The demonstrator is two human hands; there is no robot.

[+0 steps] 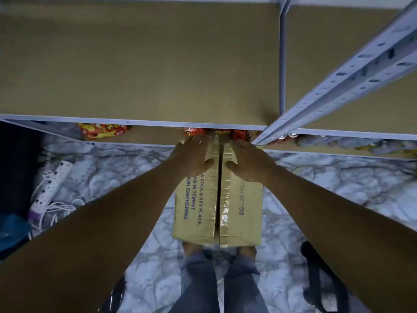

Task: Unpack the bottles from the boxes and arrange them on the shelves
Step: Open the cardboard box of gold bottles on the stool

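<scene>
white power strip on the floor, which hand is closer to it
Left. The left hand rests on the box left of its seam, toward the power strip; the right hand rests right of the seam, farther off.

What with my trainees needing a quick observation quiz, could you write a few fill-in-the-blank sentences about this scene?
1. The left hand and the right hand rest on the ____ of the cardboard box.
2. Shiny ____ runs along the box's centre seam.
3. The white power strip lies on the floor to the person's ____.

Missing words: top; tape; left.
</scene>
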